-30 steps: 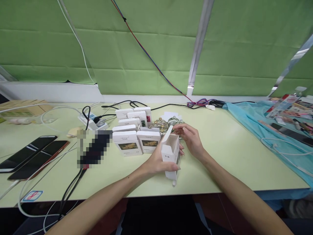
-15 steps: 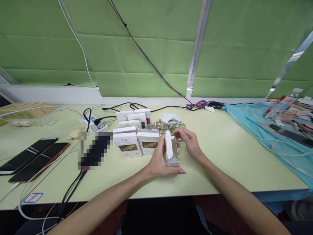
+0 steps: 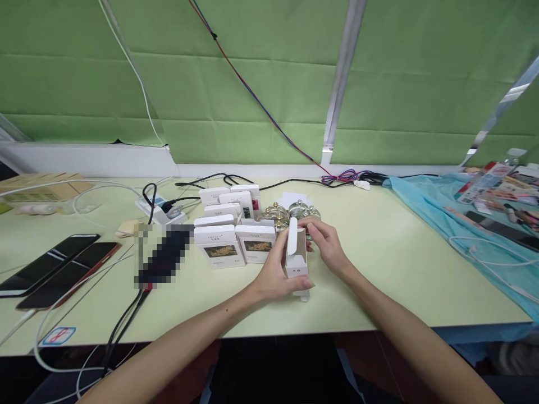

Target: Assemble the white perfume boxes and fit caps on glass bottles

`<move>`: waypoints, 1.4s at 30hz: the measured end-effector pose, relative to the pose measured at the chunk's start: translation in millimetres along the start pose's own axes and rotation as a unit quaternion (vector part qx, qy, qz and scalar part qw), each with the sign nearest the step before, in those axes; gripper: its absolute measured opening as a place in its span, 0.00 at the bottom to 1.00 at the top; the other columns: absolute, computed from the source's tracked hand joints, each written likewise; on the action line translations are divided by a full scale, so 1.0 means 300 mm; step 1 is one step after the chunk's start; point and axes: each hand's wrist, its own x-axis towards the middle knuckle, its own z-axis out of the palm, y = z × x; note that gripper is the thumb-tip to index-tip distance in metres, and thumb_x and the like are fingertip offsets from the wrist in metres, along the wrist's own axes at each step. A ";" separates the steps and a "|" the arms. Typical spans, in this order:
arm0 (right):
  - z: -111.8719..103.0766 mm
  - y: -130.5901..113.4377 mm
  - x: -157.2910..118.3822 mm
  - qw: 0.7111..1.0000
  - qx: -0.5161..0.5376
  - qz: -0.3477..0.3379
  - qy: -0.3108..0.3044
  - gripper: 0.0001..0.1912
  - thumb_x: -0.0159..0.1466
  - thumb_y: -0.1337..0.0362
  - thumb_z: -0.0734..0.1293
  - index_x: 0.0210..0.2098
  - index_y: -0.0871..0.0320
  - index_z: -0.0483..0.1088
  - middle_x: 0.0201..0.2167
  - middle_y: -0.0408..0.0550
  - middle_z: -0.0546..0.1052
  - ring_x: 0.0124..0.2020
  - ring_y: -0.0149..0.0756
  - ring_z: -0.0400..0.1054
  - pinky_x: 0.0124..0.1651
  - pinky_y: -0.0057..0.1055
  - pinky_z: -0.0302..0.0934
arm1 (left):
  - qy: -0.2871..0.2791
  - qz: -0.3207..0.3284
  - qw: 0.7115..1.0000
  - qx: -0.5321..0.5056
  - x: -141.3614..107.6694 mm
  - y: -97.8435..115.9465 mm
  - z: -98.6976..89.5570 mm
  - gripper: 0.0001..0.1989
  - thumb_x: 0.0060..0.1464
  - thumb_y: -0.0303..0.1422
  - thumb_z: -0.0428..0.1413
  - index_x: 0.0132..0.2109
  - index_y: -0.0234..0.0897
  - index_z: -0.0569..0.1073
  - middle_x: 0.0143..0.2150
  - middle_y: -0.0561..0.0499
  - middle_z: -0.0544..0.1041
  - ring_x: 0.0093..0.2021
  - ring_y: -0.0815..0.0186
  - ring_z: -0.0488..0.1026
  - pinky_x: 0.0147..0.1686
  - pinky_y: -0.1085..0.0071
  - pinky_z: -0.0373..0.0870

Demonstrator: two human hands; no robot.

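Observation:
A small white cardboard box (image 3: 297, 270) is gripped by my left hand (image 3: 275, 275), with the thumb across its near face. Its top flaps stand up and the inside shows through the open top. Another flap sticks out at the lower end. My right hand (image 3: 328, 244) has its curled fingers at the box's far right edge, pinching there; its fingertips are partly hidden. Just behind the box stand several clear glass jars (image 3: 298, 210) with knobbed lids. To the left are several printed white boxes (image 3: 222, 255), standing upright in rows.
Two phones (image 3: 54, 264) and a white cable lie at the left. A power strip (image 3: 162, 212) with plugs sits behind a blurred dark item. Black cords run along the back edge. At the right, a blue cloth (image 3: 425, 207) carries a phone, a bottle and small items.
The box has tilted in my hands, so more of its near face and inside show, and a lower flap has come into view. My right hand has stayed beside its far edge.

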 end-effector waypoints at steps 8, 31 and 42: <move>-0.012 0.026 0.000 0.994 0.071 0.065 -0.046 0.26 0.66 0.38 0.65 0.50 0.49 0.77 0.43 0.49 0.79 0.18 0.26 0.58 0.15 0.28 0.51 | -0.044 -0.087 0.988 -0.116 0.009 -0.011 -0.009 0.49 0.45 0.65 0.63 0.63 0.35 0.67 0.53 0.32 0.77 0.49 0.45 0.79 0.45 0.55 0.75; -0.022 0.025 0.017 0.992 0.068 -0.055 0.094 0.05 0.65 0.62 0.71 0.36 0.54 0.71 0.33 0.42 0.72 0.35 0.33 0.67 0.40 0.31 0.63 | -0.073 -0.210 0.909 -0.353 -0.002 -0.009 -0.001 0.40 0.46 0.63 0.64 0.53 0.33 0.78 0.49 0.37 0.80 0.46 0.49 0.79 0.51 0.53 0.71; -0.015 0.003 -0.001 0.996 -0.010 -0.064 0.053 0.06 0.65 0.57 0.70 0.37 0.52 0.75 0.34 0.46 0.74 0.30 0.35 0.68 0.28 0.33 0.63 | -0.081 -0.202 0.917 -0.335 0.006 -0.005 0.000 0.43 0.47 0.68 0.59 0.49 0.30 0.79 0.43 0.37 0.81 0.46 0.46 0.79 0.52 0.51 0.69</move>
